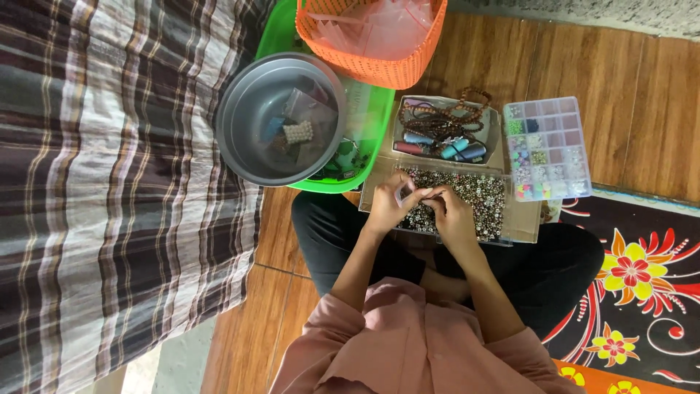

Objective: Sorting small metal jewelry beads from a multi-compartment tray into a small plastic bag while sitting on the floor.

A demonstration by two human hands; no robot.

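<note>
Both hands meet over a shallow clear tray of small brown and silver beads (474, 193) that rests on the seated person's lap. The left hand (390, 204) has its fingertips (405, 192) pinched narrow, and the right hand (450, 215) curls its fingers (435, 198) toward them, so the two sets of tips nearly touch just above the near left part of the bead heap. Something tiny sits between the tips (a bead or a thread, too small to tell which), and the loose beads lie directly under and to the right of the fingers.

Just beyond the tray stands an open cardboard box with thread spools and dark bead strings (445, 135), and beside it to the right a clear plastic organiser with many small compartments (547, 149). To the left, a round grey metal bowl (281, 120) sits in a green plastic basin (379, 131), with an orange woven plastic basket (372, 62) behind it
</note>
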